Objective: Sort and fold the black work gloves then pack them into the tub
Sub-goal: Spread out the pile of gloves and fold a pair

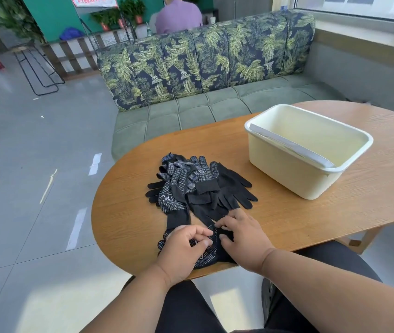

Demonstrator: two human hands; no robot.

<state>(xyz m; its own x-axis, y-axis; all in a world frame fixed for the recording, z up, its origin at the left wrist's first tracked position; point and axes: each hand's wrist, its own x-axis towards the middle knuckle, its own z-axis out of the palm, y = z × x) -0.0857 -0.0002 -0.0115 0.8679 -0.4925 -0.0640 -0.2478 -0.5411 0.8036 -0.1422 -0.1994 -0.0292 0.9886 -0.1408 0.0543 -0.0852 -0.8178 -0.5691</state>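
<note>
A pile of black work gloves [198,186] with white grip dots lies in the middle of the wooden table [287,217]. One dotted glove [206,257] lies apart at the near edge, under both hands. My left hand [182,248] rests on its left part, with thumb and curled fingers pinching the fabric. My right hand [241,236] lies on its right part, fingers curled on the cloth. A cream plastic tub [311,179] stands at the right of the pile; I see nothing inside it but a grey handle bar across its near rim.
A green sofa [215,109] with leaf-print cushions stands right behind the table. A person in a purple shirt [179,16] sits beyond it. The grey tiled floor [35,164] spreads out on the left. My legs are under the table's near edge.
</note>
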